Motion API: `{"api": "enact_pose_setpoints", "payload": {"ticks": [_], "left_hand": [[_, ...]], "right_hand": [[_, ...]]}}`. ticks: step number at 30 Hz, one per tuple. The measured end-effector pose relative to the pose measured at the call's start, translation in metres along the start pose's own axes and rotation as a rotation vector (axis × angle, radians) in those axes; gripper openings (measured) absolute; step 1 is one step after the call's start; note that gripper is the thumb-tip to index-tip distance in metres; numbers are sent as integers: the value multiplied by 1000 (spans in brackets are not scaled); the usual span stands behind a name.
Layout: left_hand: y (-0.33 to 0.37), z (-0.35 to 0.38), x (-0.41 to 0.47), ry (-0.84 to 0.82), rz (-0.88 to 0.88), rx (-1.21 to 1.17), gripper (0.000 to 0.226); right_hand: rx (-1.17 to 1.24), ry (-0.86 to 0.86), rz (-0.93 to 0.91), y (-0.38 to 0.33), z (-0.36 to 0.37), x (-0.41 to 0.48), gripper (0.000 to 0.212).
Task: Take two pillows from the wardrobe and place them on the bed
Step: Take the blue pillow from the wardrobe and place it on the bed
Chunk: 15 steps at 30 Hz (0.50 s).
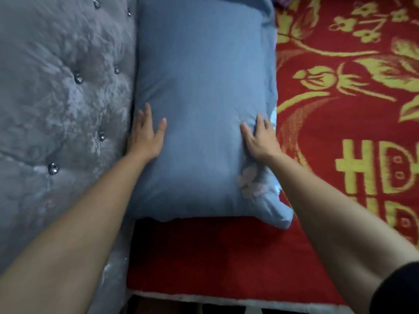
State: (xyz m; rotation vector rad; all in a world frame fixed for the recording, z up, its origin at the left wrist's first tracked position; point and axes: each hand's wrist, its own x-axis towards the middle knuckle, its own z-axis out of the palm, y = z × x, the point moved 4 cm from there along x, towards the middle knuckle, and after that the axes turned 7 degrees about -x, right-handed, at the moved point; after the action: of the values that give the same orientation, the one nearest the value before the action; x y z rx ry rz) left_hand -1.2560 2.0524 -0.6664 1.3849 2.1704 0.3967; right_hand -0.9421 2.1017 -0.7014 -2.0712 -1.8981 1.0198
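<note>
A blue pillow (pixel 201 105) lies flat on the bed, over a red blanket with yellow patterns (pixel 347 123), its long left side against the grey tufted headboard (pixel 56 98). My left hand (pixel 146 134) rests flat on the pillow's left edge next to the headboard, fingers spread. My right hand (pixel 260 139) presses flat on the pillow's right side, near a pale flower print at its corner. A second blue pillow edge (pixel 265 10) shows just beyond the first, at the top. Neither hand grips anything.
The bed's near edge (pixel 226 300) runs along the bottom of the view, with a dark gap below it. A bit of purple fabric (pixel 283 1) sits at the top. The headboard has shiny buttons.
</note>
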Motion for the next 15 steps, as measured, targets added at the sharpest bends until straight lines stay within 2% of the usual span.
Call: {"api": "enact_pose_setpoints", "payload": {"ticks": [2,5,9,13,15], "left_hand": [[-19,20,-20,-3,-66,85,67],[-34,34,-34,32,-239,13,68],[-35,36,-33,69,-266,9,66],[-38,35,-33,87,-202,46,63],[-27,32,-36,176,-158,90,61]], "right_hand": [[51,14,120,24,15,-20,79],[131,86,294,40,26,-41,95],[60,140,236,44,32,-54,85],[-78,-98,234,60,41,-56,76],[-117,-97,232,57,39,-53,75]]}}
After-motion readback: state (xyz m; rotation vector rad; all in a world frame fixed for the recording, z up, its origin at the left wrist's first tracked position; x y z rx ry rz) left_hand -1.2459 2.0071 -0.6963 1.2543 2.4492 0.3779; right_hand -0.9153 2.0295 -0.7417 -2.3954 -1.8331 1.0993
